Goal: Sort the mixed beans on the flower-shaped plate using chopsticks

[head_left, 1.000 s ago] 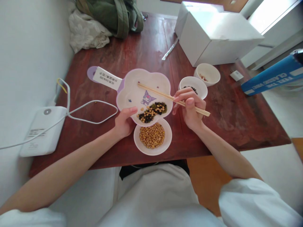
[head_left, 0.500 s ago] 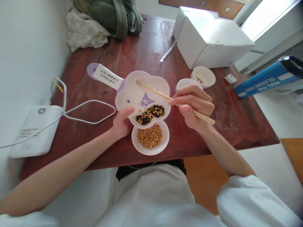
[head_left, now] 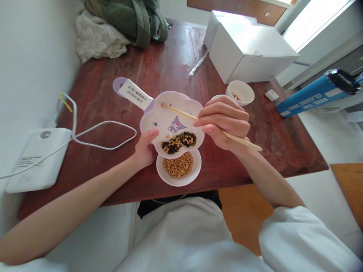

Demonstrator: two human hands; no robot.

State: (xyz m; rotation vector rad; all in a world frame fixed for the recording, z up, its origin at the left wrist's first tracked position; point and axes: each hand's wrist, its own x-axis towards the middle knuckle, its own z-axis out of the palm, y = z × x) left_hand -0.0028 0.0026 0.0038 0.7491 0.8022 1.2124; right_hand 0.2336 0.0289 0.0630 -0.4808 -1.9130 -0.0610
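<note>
My left hand grips the lower left rim of a white and purple flower-shaped bowl with a handle, thumb over the edge. The bowl tilts toward me, and mixed black, green and yellow beans lie along its near side. In my right hand are wooden chopsticks, their tips over the bowl's far inner side; whether one or both show is hard to tell. Partly beneath the bowl stands a small white bowl of yellow soybeans.
Behind my right hand sit a partly hidden white bowl and another white bowl with reddish bits. Farther back are a white box and a green bag. A blue bottle is at right, a power bank with cable at left.
The flower-shaped bowl has turned slightly and come a little nearer me, its handle shifting right. My right hand has moved slightly left with the chopsticks.
</note>
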